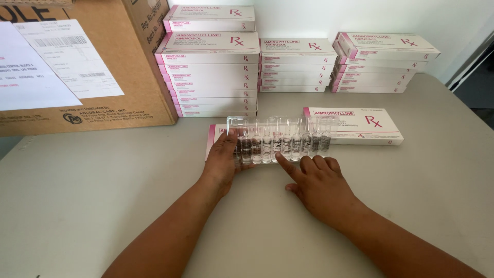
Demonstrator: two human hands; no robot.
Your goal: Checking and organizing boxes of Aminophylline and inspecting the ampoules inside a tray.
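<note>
Left hand grip holding clear ampoule tray, right hand grip loose, forefinger touching tray

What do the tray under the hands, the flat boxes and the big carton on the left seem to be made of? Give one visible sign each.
Tray: probably clear, glossy moulded plastic; the vials show through it.
Flat boxes: likely thin white printed card with pink bands; sharp folded edges.
Big carton: brown matt cardboard, apparently corrugated; paper labels stuck on.
</note>
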